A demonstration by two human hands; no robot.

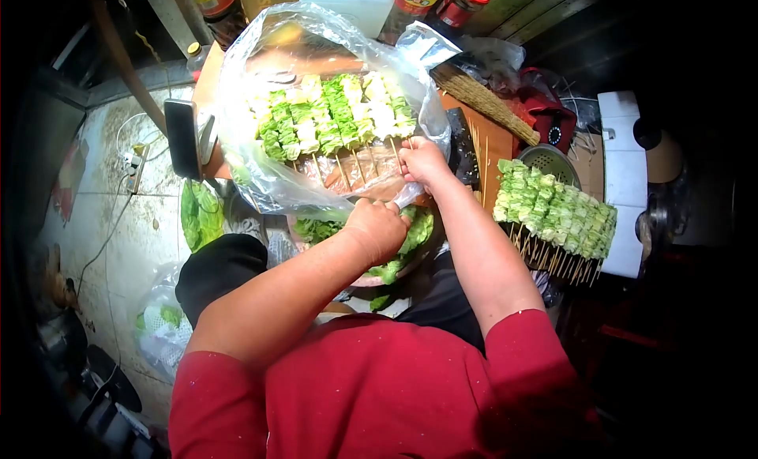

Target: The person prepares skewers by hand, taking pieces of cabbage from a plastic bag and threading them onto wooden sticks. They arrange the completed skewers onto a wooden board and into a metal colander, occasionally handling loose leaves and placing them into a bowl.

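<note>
Lettuce skewers (332, 115): row inside plastic bag (260, 174), sticks pointing toward the person. Right hand (422, 160) pinches a stick end at the bag's mouth; left hand (377, 228), closed, grips the bag's near edge.

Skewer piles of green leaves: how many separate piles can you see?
2. One pile of skewers lies inside the clear plastic bag ahead, by the right hand. A second pile sits to the right. Others may be hidden.

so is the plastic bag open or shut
Open. The bag has its mouth spread wide toward the person, with the skewers lying inside in plain view. Both hands, left and right, are at its edge.
</note>
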